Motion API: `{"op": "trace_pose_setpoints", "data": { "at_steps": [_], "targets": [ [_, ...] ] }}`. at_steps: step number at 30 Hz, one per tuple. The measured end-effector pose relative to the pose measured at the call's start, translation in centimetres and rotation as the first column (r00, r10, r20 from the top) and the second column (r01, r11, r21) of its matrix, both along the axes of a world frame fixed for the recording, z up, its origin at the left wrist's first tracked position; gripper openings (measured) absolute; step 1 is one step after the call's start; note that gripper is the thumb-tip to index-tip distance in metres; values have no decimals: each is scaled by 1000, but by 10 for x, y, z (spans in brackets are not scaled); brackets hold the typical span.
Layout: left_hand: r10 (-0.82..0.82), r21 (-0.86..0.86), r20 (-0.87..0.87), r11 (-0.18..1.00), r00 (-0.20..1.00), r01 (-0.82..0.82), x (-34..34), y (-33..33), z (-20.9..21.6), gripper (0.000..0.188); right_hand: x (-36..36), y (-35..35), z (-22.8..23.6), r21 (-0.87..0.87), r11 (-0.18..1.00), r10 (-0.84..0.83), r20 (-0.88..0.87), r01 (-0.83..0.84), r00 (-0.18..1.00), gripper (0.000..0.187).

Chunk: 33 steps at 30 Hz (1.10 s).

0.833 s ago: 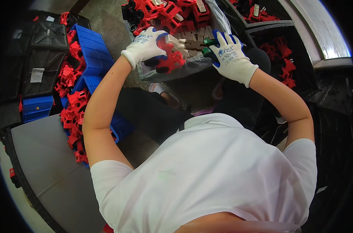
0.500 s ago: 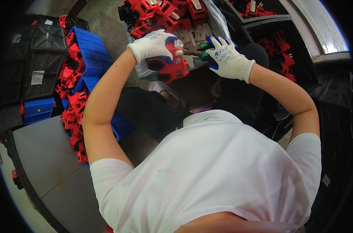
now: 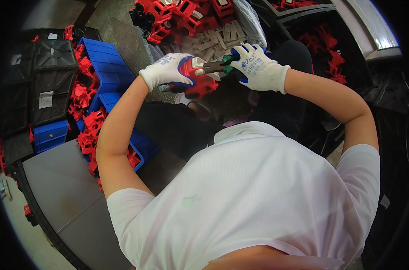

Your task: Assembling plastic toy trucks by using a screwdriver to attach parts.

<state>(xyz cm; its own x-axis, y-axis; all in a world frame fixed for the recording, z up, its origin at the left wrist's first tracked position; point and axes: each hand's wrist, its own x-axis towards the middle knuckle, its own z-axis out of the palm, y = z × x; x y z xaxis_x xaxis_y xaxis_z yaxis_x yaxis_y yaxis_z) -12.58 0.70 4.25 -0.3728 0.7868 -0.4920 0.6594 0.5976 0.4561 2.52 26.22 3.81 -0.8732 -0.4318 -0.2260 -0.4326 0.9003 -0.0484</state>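
The left hand (image 3: 168,72), in a white knit glove with blue-coated palm and fingers, is closed around a red moulded-plastic toy vehicle body (image 3: 205,85), held in the air just in front of the near edge of an open box lined with translucent plastic film (image 3: 253,22). The body's long axis appears to slope from upper left down to the right; blur and the covering fingers prevent telling front from rear. Its visible surface is smooth, bright red and angular, with a pale, rigid rectangular piece (image 3: 198,64) at its upper side. The right hand (image 3: 255,66), gloved alike, grips dark metal pliers with green-covered handles (image 3: 214,67). The pliers lie nearly level, nose pointing left and slightly downward, their tip at the pale piece; whether the jaws are closed on it cannot be told. Inside the box, flat pale strips (image 3: 215,39) with straight edges lie loose in many directions, beside heaped red vehicle bodies with black wheels (image 3: 179,15). At left stands a ribbed blue plastic crate (image 3: 106,63); at right, a black plastic crate (image 3: 346,42) contains further red parts (image 3: 332,60).
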Motion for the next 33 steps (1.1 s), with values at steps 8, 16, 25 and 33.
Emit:
{"op": "trace_pose_setpoints", "data": {
  "at_steps": [8, 16, 25, 33],
  "targets": [
    [127, 276, -902, 906, 413, 323, 14, -8, 22, 63, -1, 22, 27, -451, 681, -78, 739, 577, 670, 58],
    [110, 234, -951, 866, 289, 442, 14, -1, 9, 48, 0, 20, 20, -625, 449, 209, 769, 639, 605, 32],
    [88, 258, -938, 822, 336, 507, 13, 9, 6, 43, 5, 13, 26, -643, 285, 326, 763, 711, 559, 30],
    [119, 274, -942, 813, 315, 513, -17, 7, -15, 54, 11, -16, -36, -646, 131, 129, 763, 752, 633, 31]
  ]
}}
